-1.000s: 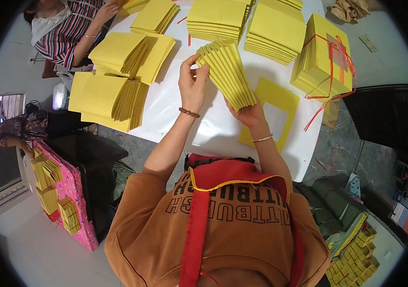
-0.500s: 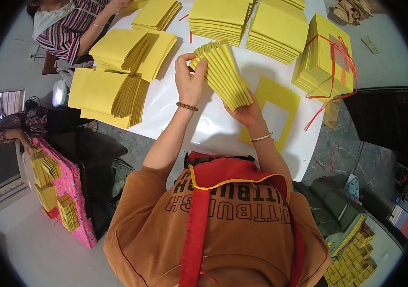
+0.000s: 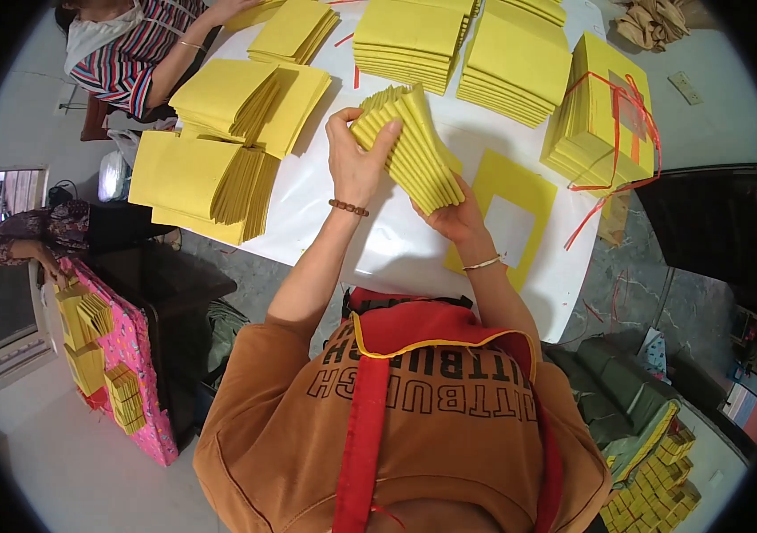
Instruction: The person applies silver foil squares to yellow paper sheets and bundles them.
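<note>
A fanned stack of folded yellow paper (image 3: 412, 149) is held above the white table (image 3: 396, 240), its thick folded edges turned up toward me. My left hand (image 3: 358, 164) grips the stack's upper left side, thumb on top and fingers curled round the edge. Its lower right end is held by my right hand (image 3: 460, 216), whose fingers are partly hidden underneath. Right of the stack, a flat yellow sheet with a pale rectangle (image 3: 534, 200) lies on the table, close to my right wrist.
Piles of folded yellow paper (image 3: 187, 173) stand at left, with more (image 3: 520, 58) along the far side. A yellow bundle tied with red string (image 3: 587, 124) sits at the right edge. At far left, a co-worker's arm (image 3: 185, 67) reaches over the table. Another person (image 3: 32, 231) bends near a pink-covered table (image 3: 152, 391).
The stack has dipped slightly toward me and its folds are spread a little differently. Both hands keep their hold on it.
</note>
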Available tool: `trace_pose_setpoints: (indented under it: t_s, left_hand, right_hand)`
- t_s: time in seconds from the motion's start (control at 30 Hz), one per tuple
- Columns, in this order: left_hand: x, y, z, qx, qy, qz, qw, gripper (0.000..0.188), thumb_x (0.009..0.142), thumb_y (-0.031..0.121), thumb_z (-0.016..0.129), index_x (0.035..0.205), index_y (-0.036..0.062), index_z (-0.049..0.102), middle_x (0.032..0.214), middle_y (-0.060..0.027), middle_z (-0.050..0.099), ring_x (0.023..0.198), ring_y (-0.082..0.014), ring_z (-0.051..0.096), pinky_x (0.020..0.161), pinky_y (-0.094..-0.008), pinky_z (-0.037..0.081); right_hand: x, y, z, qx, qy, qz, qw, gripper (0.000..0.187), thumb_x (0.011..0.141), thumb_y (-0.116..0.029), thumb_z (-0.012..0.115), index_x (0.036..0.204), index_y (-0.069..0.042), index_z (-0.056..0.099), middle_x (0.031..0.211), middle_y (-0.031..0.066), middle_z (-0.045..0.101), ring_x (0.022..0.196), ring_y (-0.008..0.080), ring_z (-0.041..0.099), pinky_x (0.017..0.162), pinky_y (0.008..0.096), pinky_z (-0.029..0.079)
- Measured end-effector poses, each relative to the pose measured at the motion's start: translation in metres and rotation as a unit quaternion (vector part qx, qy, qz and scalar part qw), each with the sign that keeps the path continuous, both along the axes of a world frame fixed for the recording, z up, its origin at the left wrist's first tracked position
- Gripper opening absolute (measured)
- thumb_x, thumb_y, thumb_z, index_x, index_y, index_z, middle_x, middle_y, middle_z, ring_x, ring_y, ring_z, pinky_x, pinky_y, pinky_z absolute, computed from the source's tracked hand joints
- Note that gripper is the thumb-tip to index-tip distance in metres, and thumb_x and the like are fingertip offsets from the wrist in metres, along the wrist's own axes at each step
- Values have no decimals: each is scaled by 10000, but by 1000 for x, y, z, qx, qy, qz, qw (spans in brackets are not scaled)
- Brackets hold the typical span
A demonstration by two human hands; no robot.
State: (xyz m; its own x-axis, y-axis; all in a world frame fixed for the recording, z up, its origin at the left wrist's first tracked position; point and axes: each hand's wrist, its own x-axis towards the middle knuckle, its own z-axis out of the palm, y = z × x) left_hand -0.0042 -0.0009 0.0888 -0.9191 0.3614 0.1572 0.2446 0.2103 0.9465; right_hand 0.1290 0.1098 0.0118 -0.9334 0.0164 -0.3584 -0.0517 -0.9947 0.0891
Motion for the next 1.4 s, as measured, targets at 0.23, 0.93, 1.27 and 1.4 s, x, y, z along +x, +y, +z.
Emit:
trace_pose_setpoints:
  t_s: [0.23,0.93,1.27,1.4]
  left_hand:
    - [0,-8,-22,119,-153,38,980,689,746,362,729,1188,13,332,1108,-132,428,938,-213,485,769,-334,437]
    - [-57,29,-80,-29,-180,158,970,918,656,461,749,1328,22,304,1262,-246,435,1169,-362,437,963,-434,384]
    - [80,6,-82,87,-319,-161,930,542,845,123,618,1307,25,353,1160,-73,413,910,-137,453,807,-258,419]
    - [128,12,-113,-59,-88,-291,951,585,765,30,611,1306,28,390,1146,-145,460,899,-185,460,807,-289,423]
  right_hand:
    - [-17,3,11,333,-72,-45,939,516,859,-196,575,1298,-35,357,1219,109,503,1067,244,545,890,389,472]
    - [21,82,23,670,-255,-82,692,456,897,-234,563,1268,16,472,1221,97,532,1120,164,484,964,279,367]
    - [188,59,-5,609,-405,-74,678,520,854,-168,593,1317,-13,412,1199,135,517,1088,188,495,901,297,419]
    - [169,51,21,575,-399,-57,713,545,833,-145,611,1322,-18,408,1144,140,526,1016,178,527,806,281,464]
